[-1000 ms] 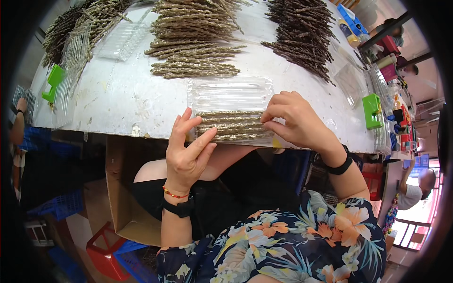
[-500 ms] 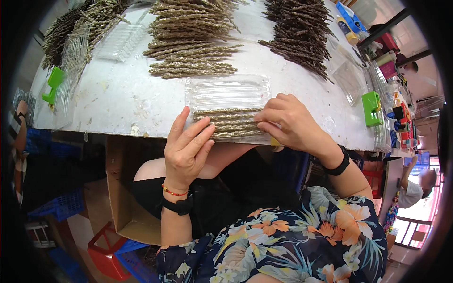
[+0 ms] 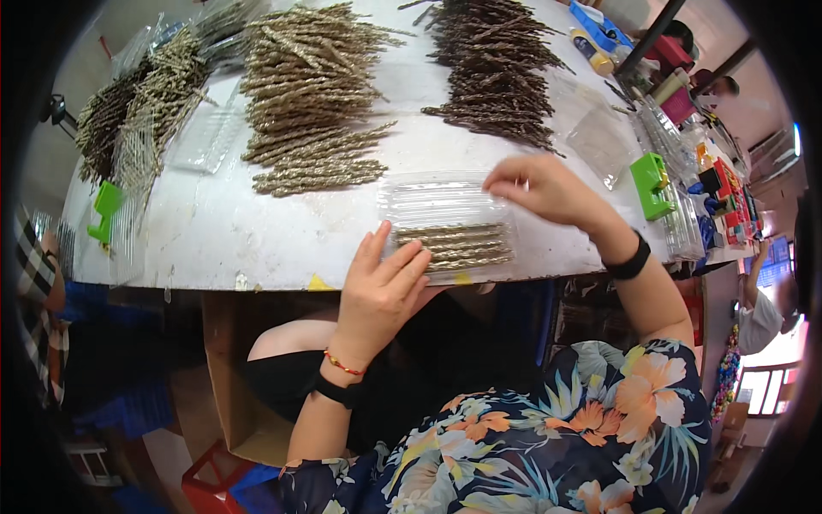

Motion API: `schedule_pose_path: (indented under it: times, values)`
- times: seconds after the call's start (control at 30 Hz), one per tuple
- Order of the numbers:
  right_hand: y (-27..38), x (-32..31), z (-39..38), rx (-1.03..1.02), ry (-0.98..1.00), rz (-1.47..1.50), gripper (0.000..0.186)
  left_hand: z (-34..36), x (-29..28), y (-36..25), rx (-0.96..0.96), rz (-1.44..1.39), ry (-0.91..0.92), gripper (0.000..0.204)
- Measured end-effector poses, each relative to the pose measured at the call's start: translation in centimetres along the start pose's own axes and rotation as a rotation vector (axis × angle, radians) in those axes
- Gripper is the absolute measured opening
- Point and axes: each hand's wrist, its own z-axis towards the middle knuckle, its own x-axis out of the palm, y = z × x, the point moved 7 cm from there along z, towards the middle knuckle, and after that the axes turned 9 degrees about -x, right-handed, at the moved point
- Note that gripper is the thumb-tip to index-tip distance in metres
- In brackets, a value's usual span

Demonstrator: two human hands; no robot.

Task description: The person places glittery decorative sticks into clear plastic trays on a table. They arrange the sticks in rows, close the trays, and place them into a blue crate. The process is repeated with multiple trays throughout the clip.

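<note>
A clear plastic clamshell tray (image 3: 447, 201) lies unfolded near the table's front edge. Several gold twisted sticks (image 3: 458, 246) lie side by side in its near half, while the ridged far half shows no sticks. My left hand (image 3: 381, 287) rests at the tray's left end, fingers stretched out and tips by the stick ends. Above the tray's right side is my right hand (image 3: 548, 193), its fingers curled and drawn together at the far half's right edge. Whether it pinches the plastic I cannot tell.
Gold twisted sticks (image 3: 312, 94) are heaped at the far left, dark brown sticks (image 3: 497, 73) farther right. Stacked clear trays (image 3: 205, 137) stand left. Two green tape dispensers (image 3: 652, 187) sit toward the table's sides. A cardboard box (image 3: 244, 403) stands below the table edge.
My right hand has lifted from the right ends of the sticks to the far half's right edge. My left hand stays at the tray's left end. The whole view has shifted.
</note>
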Motion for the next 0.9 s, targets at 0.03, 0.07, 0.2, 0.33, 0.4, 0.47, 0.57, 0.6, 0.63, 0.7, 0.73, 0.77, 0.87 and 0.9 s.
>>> schedule_pose_path:
  times: [0.03,0.07,0.2,0.33,0.4,0.47,0.57,0.6,0.63,0.7,0.73,0.77,0.87,0.9]
  values:
    - [-1.5,-1.7,0.5,0.008,-0.057,-0.123,0.018,0.6,0.8,-1.0,0.016,0.011,0.015,0.037]
    - [-3.2,-3.1,1.0,-0.026,-0.11,-0.359,0.02,1.1,1.8,-1.7,0.026,-0.004,0.033,0.037]
    - [-7.7,-4.1,3.0,-0.056,-0.205,-0.742,0.046,2.3,4.4,-4.1,0.09,-0.03,0.056,0.038]
    - [-10.3,-2.2,2.9,-0.118,-0.206,-0.781,0.061,2.1,5.0,-4.3,0.121,0.005,0.043,0.039]
    - [-9.9,-1.8,2.4,-0.179,-0.208,-0.771,0.057,2.0,4.9,-4.1,0.117,0.015,0.042,0.04]
    - [-9.4,-1.5,0.9,-0.221,-0.167,-0.659,0.054,1.8,4.9,-4.1,0.105,0.017,0.047,0.041]
    - [-7.4,-2.1,-1.1,-0.296,-0.199,-0.522,0.039,2.0,5.0,-4.2,0.104,0.009,0.038,0.041]
    - [-7.6,-2.5,-1.7,-0.314,-0.219,-0.455,0.036,2.0,5.0,-4.3,0.103,0.007,0.034,0.041]
    - [-7.6,-2.8,-2.0,-0.332,-0.239,-0.387,0.033,2.0,4.9,-4.4,0.101,0.006,0.031,0.04]
    - [-8.0,-4.1,-2.2,-0.257,-0.342,-0.289,0.027,2.1,4.9,-4.4,0.098,0.004,0.031,0.04]
    - [-8.3,-4.7,-2.3,-0.219,-0.394,-0.242,0.024,2.2,4.9,-4.4,0.098,0.002,0.031,0.039]
    - [-8.3,-5.2,-2.2,-0.217,-0.457,-0.259,0.023,2.1,5.0,-4.4,0.097,0.001,0.031,0.039]
    - [-7.9,-6.8,-1.1,-0.242,-0.599,-0.416,0.023,2.1,5.0,-4.3,0.106,0.012,0.025,0.038]
    - [-8.2,-6.9,-0.5,-0.205,-0.589,-0.437,0.026,2.0,5.0,-4.3,0.113,0.021,0.022,0.037]
